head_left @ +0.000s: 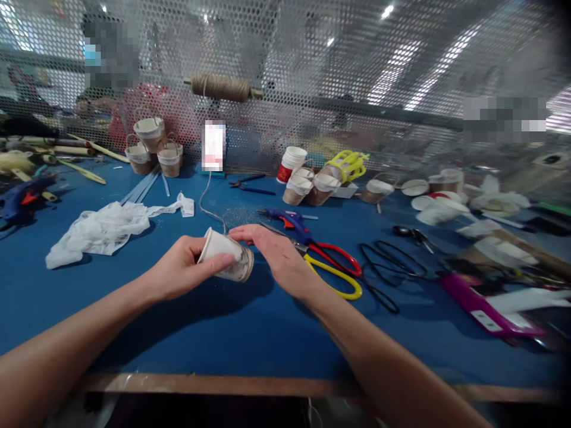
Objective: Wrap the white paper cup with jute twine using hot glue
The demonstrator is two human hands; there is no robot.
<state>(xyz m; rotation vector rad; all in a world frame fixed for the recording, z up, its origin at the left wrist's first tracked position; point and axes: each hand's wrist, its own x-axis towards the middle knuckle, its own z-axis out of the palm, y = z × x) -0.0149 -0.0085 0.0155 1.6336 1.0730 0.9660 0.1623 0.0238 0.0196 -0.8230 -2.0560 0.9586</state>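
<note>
My left hand (178, 270) is wrapped round a white paper cup (225, 255) that lies tilted on its side, with a band of brown twine at its right end. My right hand (276, 255) rests against the cup's right side, fingers stretched over its top. A thin strand of twine (206, 202) runs from the cup back across the blue table (250, 339). Just right of my right hand lie yellow and red handled scissors (332, 267) and a blue glue gun (289, 221).
Finished twine-wrapped cups (154, 148) stand at the back left, more cups (307, 181) at the back middle. A twine spool (220, 87) hangs on the perforated screen. A white plastic bag (100, 229) lies to the left, black scissors (383, 267) and a pink tool (482, 306) to the right. A person sits behind the screen.
</note>
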